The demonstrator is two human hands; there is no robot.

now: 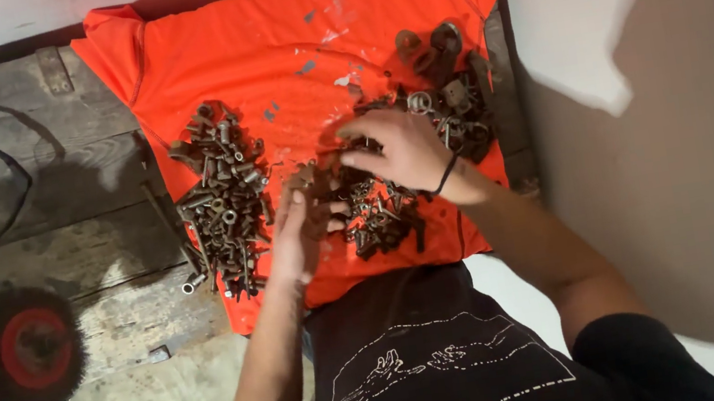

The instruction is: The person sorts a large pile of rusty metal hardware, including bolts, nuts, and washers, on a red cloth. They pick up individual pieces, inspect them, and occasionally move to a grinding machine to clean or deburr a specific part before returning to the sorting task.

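- Your biggest risk is scatter — the orange cloth [277, 43] lies loose on the wooden boards [42, 172], and a drag of either wrist could pull it and roll small pieces off its near edge or into the gaps between the planks.
- The middle pile of rusty bolts and nuts [378, 216] sits close to that near edge, just in front of your body, so a careless sweep there would likely push parts onto the floor.
- The metal looks rusty and rough; pressing bare fingers hard into the heap could scratch or nick them.
- Your right hand [397, 149] lies palm down, fingers spread and loosely open, resting on top of the middle pile — I cannot tell whether it pinches anything underneath.
- Your left hand [300, 228] is open and slightly cupped, touching the left side of the same pile, between it and the sorted heap of bolts [221, 202].
- A third cluster, the larger brackets and rings [442, 75], lies just beyond your right hand.
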